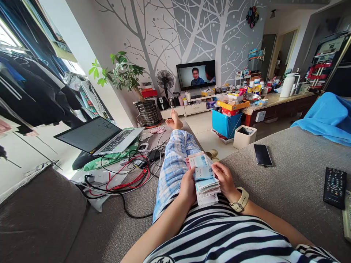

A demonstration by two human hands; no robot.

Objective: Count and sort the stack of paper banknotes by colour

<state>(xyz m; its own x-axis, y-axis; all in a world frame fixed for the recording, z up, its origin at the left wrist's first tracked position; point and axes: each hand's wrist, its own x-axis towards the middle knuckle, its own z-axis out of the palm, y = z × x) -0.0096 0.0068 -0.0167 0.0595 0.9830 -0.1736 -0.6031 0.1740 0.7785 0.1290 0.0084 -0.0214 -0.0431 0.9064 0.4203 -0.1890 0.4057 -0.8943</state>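
Observation:
Over my lap I hold a stack of small paper tickets [204, 173], mostly pale blue with a pinkish one at the upper left; their print is too small to read. My left hand [188, 185] grips the stack's left edge with the thumb on top. My right hand [224, 178] pinches the right edge, and a pale watch [239, 200] is on that wrist. The lower part of the stack is fanned into loose layers, with whitish ends towards my striped shirt. Blue checked trousers [175, 153] lie under the tickets.
On the grey sofa, an open laptop [120, 140] and tangled cables [128, 182] lie left. A phone [262, 155] and a remote control [335, 188] lie right. Beyond are a waste bin [245, 137], a blue box [225, 124], a cluttered table [274, 102] and a television [196, 75].

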